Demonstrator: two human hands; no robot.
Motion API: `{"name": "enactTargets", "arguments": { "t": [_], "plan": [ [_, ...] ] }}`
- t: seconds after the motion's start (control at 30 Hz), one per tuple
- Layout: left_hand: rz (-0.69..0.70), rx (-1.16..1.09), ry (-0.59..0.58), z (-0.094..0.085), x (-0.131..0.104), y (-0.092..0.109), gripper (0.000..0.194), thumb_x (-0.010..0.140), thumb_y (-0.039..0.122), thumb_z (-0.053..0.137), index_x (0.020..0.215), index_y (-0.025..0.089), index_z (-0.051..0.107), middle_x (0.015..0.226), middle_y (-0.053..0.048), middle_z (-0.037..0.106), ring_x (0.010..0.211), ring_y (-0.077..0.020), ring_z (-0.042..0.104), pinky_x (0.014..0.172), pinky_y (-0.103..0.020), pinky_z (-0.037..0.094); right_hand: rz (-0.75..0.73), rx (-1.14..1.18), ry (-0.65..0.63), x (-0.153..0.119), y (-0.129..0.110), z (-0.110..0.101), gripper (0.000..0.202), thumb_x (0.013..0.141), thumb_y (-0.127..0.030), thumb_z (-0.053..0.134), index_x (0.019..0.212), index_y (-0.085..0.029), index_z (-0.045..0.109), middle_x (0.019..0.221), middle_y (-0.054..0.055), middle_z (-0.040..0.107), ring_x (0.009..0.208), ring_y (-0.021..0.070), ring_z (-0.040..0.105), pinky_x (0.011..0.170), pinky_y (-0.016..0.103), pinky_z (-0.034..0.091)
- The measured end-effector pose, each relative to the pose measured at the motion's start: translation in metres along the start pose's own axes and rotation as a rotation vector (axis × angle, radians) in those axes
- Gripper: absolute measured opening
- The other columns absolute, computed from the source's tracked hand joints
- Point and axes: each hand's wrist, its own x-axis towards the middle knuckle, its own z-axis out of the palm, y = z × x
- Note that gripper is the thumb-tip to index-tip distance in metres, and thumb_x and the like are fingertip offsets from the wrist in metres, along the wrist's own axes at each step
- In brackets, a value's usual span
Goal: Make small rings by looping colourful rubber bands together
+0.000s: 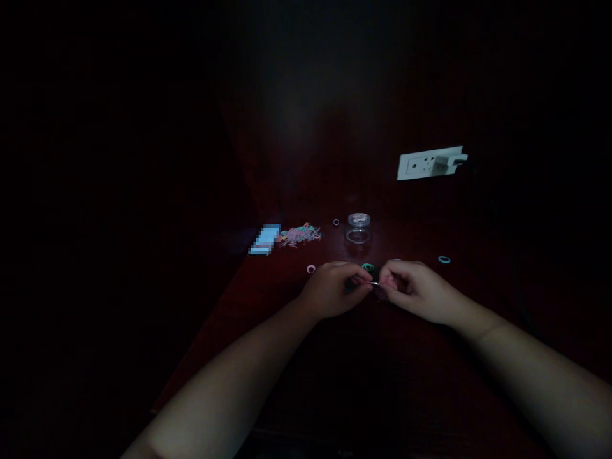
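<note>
Between my fingertips, over the dark red table, a small pale band is pulled into a short line; it looks like a hair tie. My left hand pinches one end between thumb and fingers. The other end is in a pinch of my right hand. Just beyond them lies a green hair tie. A pink hair tie rests beside my left hand, and a blue hair tie lies to the right. Something dark purple under my right fingertips is too dim to make out.
Behind the hands stands a clear lidded jar, with a pale ring to its left. A heap of colourful hair ties lies next to a lit phone. On the wall is a socket plate with a plug.
</note>
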Motion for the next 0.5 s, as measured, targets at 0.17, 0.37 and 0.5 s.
{"name": "enactTargets", "arguments": {
  "t": [0.17,0.37,0.5],
  "plan": [
    [0.005,0.014,-0.011,-0.0013,0.0007,0.0004,0.009,0.087,0.023,0.062,0.089,0.020,0.070,0.082,0.000,0.073,0.073,-0.0105,0.068,0.072,-0.024,0.055,0.008,-0.005,-0.013,-0.0003,-0.0016,-0.0006,0.010,0.080,-0.020,0.061,0.073,-0.019,0.054,0.063,-0.003,0.050,0.057,0.0109,0.044,0.053,0.023,0.036],
    [-0.005,0.010,-0.016,-0.0016,0.0005,-0.0005,0.008,0.086,0.025,0.063,0.087,0.019,0.069,0.080,-0.001,0.072,0.073,-0.0108,0.067,0.070,-0.024,0.053,0.018,0.000,-0.016,-0.0007,-0.0015,-0.0009,0.011,0.081,-0.022,0.060,0.073,-0.019,0.053,0.063,-0.004,0.049,0.057,0.0109,0.044,0.053,0.023,0.036],
    [-0.015,0.025,-0.011,-0.0016,0.0002,0.0000,0.008,0.086,0.025,0.063,0.085,0.019,0.068,0.080,0.000,0.072,0.071,-0.0110,0.066,0.070,-0.025,0.053,0.009,0.010,-0.007,-0.0005,-0.0027,-0.0010,0.011,0.082,-0.023,0.060,0.074,-0.019,0.053,0.063,-0.004,0.049,0.057,0.0108,0.044,0.052,0.023,0.036]
  ]
}}
